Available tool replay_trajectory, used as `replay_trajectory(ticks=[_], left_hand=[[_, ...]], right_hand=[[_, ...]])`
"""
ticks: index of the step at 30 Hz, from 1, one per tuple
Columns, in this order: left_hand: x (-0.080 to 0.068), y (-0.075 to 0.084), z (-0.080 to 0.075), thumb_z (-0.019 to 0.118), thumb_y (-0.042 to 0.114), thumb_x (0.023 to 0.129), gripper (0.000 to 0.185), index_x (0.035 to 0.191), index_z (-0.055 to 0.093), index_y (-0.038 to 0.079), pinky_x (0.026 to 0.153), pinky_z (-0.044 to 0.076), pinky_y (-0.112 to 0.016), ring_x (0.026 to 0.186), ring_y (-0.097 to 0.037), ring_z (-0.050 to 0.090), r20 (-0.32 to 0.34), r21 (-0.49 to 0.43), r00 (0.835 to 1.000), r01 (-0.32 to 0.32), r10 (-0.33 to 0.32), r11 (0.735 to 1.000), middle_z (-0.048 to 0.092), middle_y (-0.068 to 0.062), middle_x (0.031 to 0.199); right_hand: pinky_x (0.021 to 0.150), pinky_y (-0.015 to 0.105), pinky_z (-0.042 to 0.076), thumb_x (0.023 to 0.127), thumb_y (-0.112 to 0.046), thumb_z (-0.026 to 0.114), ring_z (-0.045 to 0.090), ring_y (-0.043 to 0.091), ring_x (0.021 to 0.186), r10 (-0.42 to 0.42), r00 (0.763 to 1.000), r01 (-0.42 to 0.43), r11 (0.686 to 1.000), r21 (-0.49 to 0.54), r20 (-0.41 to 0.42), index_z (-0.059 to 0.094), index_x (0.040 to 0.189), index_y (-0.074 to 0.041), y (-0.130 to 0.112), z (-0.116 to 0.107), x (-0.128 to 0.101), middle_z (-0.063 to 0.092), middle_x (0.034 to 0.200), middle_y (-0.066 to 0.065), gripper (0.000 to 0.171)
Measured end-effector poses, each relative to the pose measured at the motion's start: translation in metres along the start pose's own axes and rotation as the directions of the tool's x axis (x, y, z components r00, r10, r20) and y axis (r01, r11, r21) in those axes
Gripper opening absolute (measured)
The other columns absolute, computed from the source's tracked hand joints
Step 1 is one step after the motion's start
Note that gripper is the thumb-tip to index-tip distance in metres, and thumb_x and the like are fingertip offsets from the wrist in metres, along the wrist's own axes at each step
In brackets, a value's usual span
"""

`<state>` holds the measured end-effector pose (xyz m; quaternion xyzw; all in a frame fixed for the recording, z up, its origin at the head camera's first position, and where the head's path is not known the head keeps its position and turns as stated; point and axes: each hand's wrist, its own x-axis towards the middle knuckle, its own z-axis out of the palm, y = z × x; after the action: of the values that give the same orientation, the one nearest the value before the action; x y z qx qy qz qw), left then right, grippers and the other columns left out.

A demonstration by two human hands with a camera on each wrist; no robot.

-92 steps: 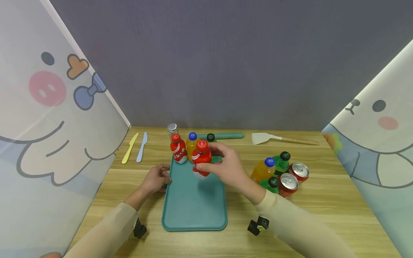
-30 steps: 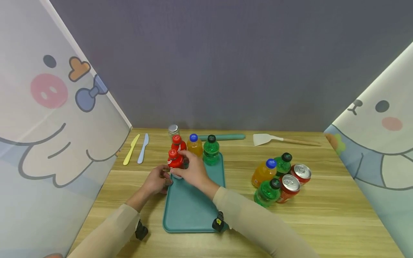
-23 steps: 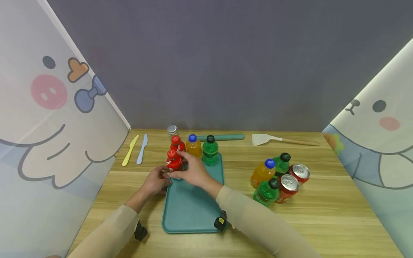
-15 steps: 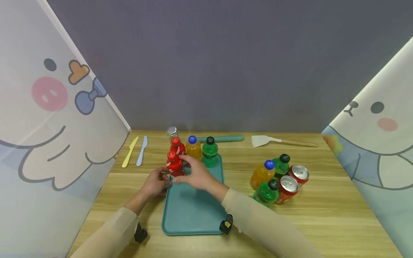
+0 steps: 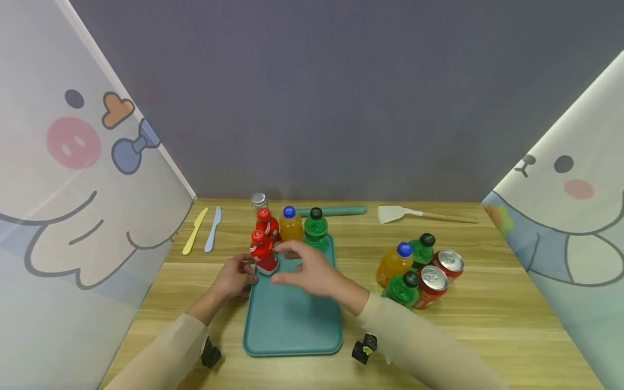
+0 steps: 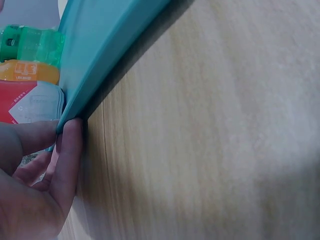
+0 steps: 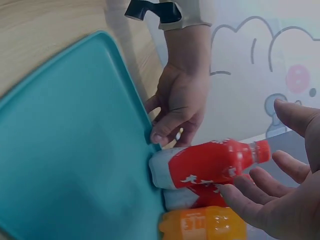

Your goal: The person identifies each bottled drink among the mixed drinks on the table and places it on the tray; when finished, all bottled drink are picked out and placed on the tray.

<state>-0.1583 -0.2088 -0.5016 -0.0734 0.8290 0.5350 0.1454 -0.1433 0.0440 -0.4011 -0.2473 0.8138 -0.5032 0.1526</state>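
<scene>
- Red nearer bottle [image 5: 265,257] is standing on the tray [image 5: 292,322].
- My left hand [image 5: 234,277] is pinching the tray's rim; my right hand [image 5: 313,271], released, is hovering alongside.
- Seemingly I'm finishing placing; backing clear is needing care.

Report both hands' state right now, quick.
Left hand: closed, pinches the teal tray by its edge.
Right hand: open, holds nothing, beside the front red bottle.
</scene>
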Motion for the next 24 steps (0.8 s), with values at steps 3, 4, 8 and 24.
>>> replay_trajectory(ticks=[3,4,8,24], left_hand=[[0.001,-0.002,0.000,0.067,-0.010,0.087,0.053,0.136,0.051,-0.003,0.054,0.061,-0.040,0.076,-0.022,0.058,0.003,-0.006,1.000,-0.002,0.002,1.000,0.054,-0.014,0.098],[0.001,-0.002,0.000,0.067,-0.010,0.087,0.053,0.136,0.051,-0.003,0.054,0.061,-0.040,0.076,-0.022,0.058,0.003,-0.009,1.000,-0.004,0.004,1.000,0.055,-0.014,0.098],[0.003,-0.004,0.000,0.066,-0.010,0.087,0.052,0.136,0.051,-0.003,0.053,0.061,-0.039,0.075,-0.022,0.057,0.002,-0.009,1.000,-0.006,0.007,1.000,0.055,-0.013,0.097],[0.002,-0.003,0.000,0.067,-0.009,0.087,0.052,0.136,0.051,-0.002,0.054,0.061,-0.039,0.075,-0.022,0.057,0.001,0.001,1.000,-0.002,0.002,1.000,0.053,-0.013,0.098]], right_hand=[[0.104,0.048,0.054,0.090,-0.029,0.081,0.058,0.024,0.130,-0.003,1.000,0.004,1.000,0.016,-0.006,0.059,0.139,-0.015,-0.002,-0.007,-0.010,0.061,0.140,-0.001,0.056],[0.104,0.049,0.054,0.090,-0.028,0.081,0.058,0.025,0.130,-0.004,1.000,0.004,1.000,0.020,-0.010,0.059,0.139,-0.016,-0.002,-0.010,-0.013,0.061,0.140,-0.002,0.055],[0.104,0.049,0.054,0.090,-0.029,0.081,0.058,0.025,0.130,-0.009,1.000,0.010,1.000,0.030,-0.028,0.059,0.138,-0.018,-0.002,-0.023,-0.028,0.061,0.140,-0.002,0.054],[0.100,0.039,0.056,0.086,-0.023,0.085,0.059,0.018,0.128,-0.123,0.978,0.123,0.992,-0.014,-0.170,0.055,0.143,-0.022,-0.006,-0.087,-0.096,0.060,0.141,-0.001,0.065]])
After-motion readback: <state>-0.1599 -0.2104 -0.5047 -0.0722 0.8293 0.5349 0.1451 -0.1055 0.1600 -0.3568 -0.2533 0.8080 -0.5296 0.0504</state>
